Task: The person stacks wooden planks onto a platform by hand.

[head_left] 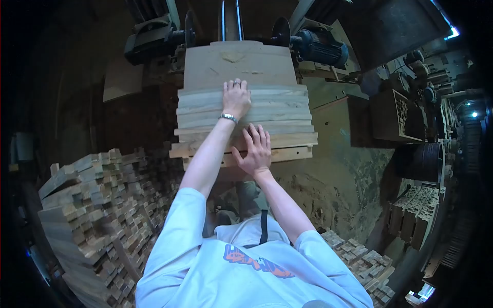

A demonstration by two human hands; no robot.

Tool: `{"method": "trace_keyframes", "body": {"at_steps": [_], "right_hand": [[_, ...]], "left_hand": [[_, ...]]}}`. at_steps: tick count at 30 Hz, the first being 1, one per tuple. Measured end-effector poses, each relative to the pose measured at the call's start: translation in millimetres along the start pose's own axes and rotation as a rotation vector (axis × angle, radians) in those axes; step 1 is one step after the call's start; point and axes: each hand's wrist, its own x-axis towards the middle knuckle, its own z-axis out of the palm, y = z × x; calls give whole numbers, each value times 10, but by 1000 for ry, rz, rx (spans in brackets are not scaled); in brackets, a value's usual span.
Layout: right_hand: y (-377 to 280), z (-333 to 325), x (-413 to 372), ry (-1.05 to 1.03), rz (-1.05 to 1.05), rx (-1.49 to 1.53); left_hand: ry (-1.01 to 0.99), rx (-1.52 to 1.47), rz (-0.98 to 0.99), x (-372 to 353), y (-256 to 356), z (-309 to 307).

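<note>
Atop planks (280, 109) on a table (205, 69), dim workshop (334, 138) around, both hands (236, 100) (256, 155), fingers (262, 136) outstretched.

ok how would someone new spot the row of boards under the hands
Start with the two motors at the top of the view, then the tan sheet between them. Just nearer than that sheet is the row of boards, beneath the left hand and right hand. It runs crosswise, long sides showing, while the wood pile at lower left shows mostly cut ends.
</note>
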Motion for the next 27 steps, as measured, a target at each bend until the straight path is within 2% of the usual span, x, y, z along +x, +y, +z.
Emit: {"method": "trace_keyframes", "body": {"at_steps": [2, 4, 11, 21, 24, 27], "right_hand": [[92, 159, 396, 3, -4, -1], [205, 334, 854, 18, -3, 3], [581, 876, 2341, 59, -13, -11], [699, 1080, 2902, 67, -62, -61], [789, 1191, 3062, 78, -77, -65], [857, 1288, 3238, 72, -95, -96]], "left_hand": [[-43, -1, -31, 405, -151, 156], [51, 35, -13, 870, -351, 326], [-4, 90, -60, 2455, -896, 776], [-83, 67, -83, 3071, -1122, 862], [-136, 92, -97, 3212, -1166, 955], [-102, 81, -130, 3434, -1251, 1225]]}}
